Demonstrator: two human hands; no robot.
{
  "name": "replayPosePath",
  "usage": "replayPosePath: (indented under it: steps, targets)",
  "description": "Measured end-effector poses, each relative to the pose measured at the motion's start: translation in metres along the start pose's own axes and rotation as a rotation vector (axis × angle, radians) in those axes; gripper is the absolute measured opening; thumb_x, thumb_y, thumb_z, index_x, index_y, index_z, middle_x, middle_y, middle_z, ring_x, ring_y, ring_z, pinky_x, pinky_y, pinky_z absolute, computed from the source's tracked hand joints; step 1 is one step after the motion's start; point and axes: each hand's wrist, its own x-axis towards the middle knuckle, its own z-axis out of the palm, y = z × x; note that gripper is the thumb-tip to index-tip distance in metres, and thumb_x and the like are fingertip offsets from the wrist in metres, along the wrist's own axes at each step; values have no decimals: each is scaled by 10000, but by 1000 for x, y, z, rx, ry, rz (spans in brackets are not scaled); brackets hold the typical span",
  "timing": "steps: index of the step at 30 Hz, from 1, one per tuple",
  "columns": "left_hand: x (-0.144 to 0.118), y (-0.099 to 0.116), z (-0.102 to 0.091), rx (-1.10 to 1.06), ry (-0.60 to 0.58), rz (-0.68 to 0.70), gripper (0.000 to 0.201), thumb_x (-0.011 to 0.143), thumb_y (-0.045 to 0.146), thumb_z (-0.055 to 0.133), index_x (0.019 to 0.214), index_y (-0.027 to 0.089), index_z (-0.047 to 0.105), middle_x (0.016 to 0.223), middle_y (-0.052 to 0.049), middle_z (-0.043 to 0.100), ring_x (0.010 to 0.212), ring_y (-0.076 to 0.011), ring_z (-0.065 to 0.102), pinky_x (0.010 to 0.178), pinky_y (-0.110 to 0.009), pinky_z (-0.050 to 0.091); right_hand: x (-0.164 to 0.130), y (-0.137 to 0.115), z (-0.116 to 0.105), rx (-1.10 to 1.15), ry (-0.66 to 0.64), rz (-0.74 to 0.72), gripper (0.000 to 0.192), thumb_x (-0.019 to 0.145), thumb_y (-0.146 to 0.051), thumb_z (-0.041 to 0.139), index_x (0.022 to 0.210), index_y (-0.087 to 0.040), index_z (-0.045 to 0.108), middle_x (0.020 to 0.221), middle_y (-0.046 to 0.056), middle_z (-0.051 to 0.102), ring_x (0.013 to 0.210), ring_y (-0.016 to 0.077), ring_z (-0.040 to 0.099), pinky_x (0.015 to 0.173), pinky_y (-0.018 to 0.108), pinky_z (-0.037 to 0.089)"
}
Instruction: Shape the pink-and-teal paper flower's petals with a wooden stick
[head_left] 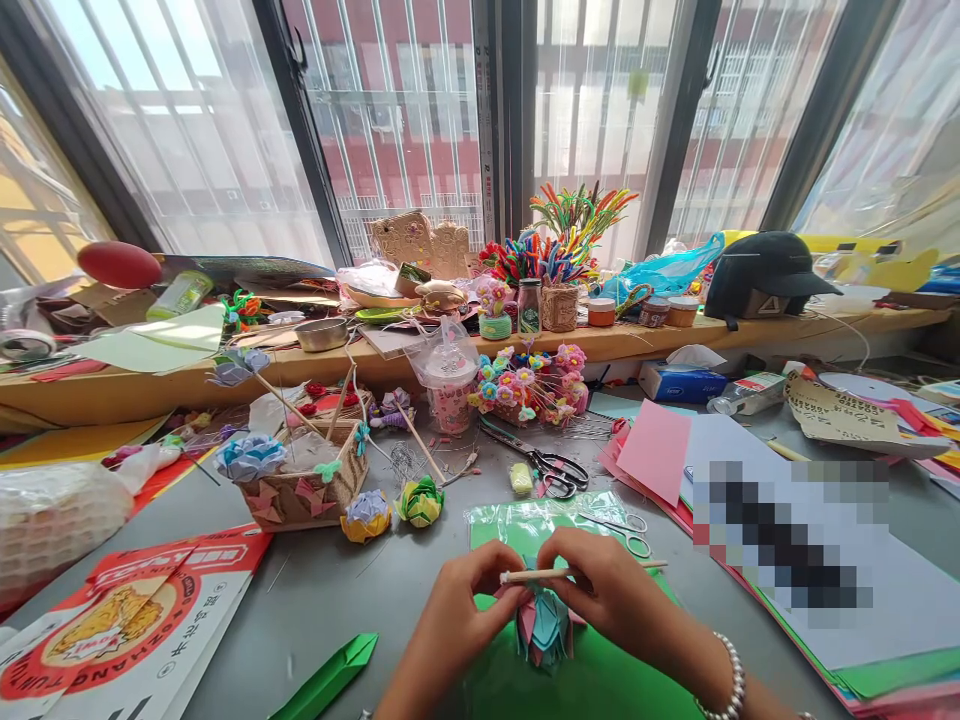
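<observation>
Grey table (330,595) by bright windows (412,120), left hand (480,590) and right hand (600,578) pinched closed around pale stick (541,575), paper flower (547,632) beneath, pointed, layered, blue-and-pink

Hands (600,572) holding a stick (544,575) and a blue-and-pink paper flower (547,630) over a green sheet (499,685), scissors (540,462) beyond, a decorated box (300,508) at left, a paper stack (862,635) at right, grey counter (401,580) beneath, barred windows (405,110) behind.

Left hand (474,592), right hand (600,578): curled, pinching, close together.
</observation>
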Motion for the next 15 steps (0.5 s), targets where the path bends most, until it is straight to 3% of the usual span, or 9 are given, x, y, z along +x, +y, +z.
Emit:
replayPosePath:
  steps: [15]
  targets:
    - [1,-5,8,111,42,66,75,710,112,504,689,156,561,664,-14,615,635,-154,566,578,-229,428,-2,11,-1,-88,-45,-132,229,712,-7,482,839,-195,519,766,-6,559,627,125,496,548,206,336]
